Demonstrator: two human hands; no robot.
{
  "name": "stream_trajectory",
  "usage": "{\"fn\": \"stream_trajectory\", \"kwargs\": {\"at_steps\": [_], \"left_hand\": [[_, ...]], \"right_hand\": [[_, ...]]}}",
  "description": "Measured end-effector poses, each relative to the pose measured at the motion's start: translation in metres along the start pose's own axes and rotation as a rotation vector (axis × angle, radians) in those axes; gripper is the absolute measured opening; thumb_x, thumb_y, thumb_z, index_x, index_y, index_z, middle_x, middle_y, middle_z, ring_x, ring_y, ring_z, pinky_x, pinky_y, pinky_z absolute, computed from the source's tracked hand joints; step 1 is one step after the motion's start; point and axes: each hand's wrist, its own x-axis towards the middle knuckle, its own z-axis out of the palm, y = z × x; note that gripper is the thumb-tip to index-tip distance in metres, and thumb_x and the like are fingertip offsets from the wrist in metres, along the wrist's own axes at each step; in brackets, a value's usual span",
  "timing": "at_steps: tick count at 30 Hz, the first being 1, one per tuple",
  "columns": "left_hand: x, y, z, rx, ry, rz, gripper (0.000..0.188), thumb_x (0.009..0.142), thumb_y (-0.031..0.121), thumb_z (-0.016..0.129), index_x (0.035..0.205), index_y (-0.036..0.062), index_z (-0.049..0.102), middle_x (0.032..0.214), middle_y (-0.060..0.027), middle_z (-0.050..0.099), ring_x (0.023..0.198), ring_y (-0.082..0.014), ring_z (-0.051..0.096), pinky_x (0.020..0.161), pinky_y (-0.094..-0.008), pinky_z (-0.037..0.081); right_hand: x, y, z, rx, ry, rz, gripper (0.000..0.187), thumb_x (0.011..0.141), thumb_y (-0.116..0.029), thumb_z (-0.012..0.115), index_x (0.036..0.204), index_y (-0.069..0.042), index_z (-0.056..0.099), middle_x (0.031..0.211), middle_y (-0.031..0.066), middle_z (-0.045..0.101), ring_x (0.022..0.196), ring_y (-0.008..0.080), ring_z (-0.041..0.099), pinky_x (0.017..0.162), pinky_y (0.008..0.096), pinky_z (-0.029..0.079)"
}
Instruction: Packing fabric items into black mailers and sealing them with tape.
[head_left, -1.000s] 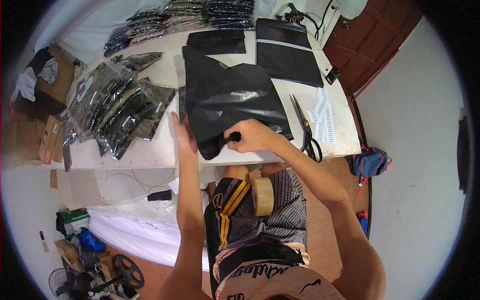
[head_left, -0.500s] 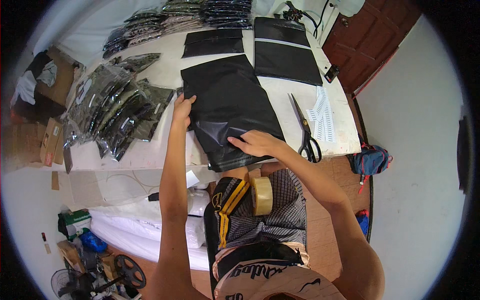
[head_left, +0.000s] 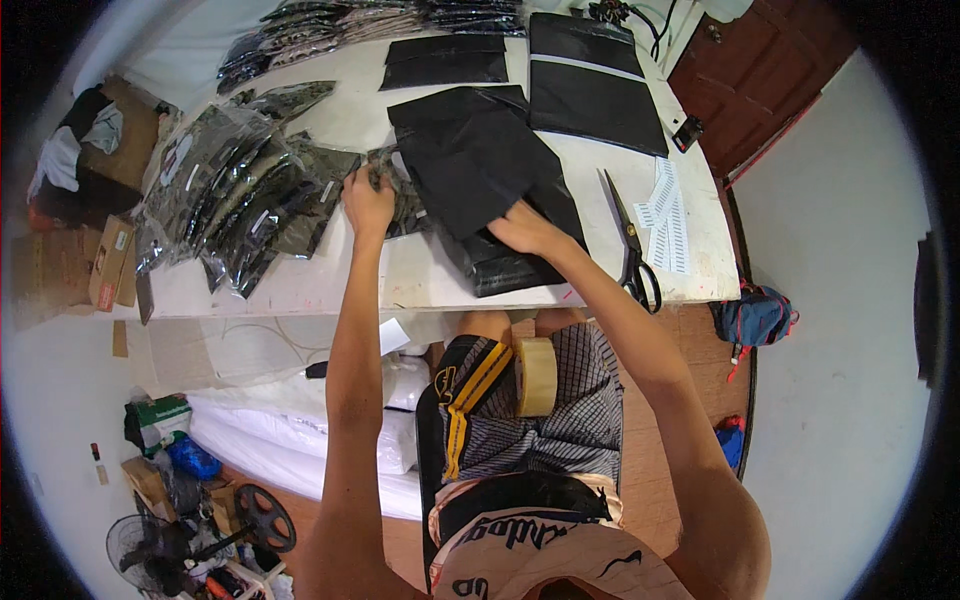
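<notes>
A black plastic mailer bag lies on the white table in front of me, its near end crumpled. My right hand presses on the bag's near part, fingers curled around its edge. My left hand is closed on a clear-wrapped dark packet at the bag's left edge, beside the heap of similar clear-wrapped packets.
Black-handled scissors and white label strips lie right of the bag. Two more black bags lie at the back, with more packets beyond. A tape roll rests on my lap. Cardboard boxes stand left of the table.
My left hand has moved left from the bag to the packet beside it. My right hand slid further onto the bag, which has shifted and spread out toward the back.
</notes>
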Motion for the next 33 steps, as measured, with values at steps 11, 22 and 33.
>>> {"fn": "stream_trajectory", "kwargs": {"at_steps": [11,22,33], "left_hand": [[0.016,-0.003,-0.034,-0.778,-0.528,-0.517,0.034,0.077,0.015,0.078,0.100,-0.0056,0.065,0.083,-0.0090,0.065,0.076,-0.0148,0.060,0.062,-0.0288,0.045],[-0.008,0.017,-0.163,-0.451,-0.149,-0.030,0.030,0.091,0.013,0.067,0.114,0.0027,0.053,0.101,-0.0069,0.057,0.088,-0.0143,0.049,0.077,-0.0288,0.041],[-0.129,0.088,-0.274,-0.824,0.325,-0.300,0.060,0.090,0.004,0.066,0.144,0.0036,0.040,0.125,-0.0113,0.059,0.107,-0.0185,0.058,0.093,-0.0295,0.045]], "right_hand": [[0.011,-0.008,0.006,0.276,0.208,-0.223,0.073,0.093,-0.044,0.052,0.144,0.005,0.034,0.148,0.0279,0.035,0.140,0.0367,0.032,0.116,0.0382,0.026],[0.005,-0.002,0.023,0.069,0.126,-0.074,0.067,0.091,-0.049,0.051,0.118,0.012,0.058,0.118,0.0335,0.059,0.113,0.0424,0.059,0.101,0.0422,0.042],[-0.031,-0.031,0.014,-0.129,0.198,-0.546,0.039,0.085,-0.009,0.057,0.121,0.006,0.058,0.103,0.0280,0.065,0.099,0.0436,0.061,0.090,0.0486,0.048]]}}
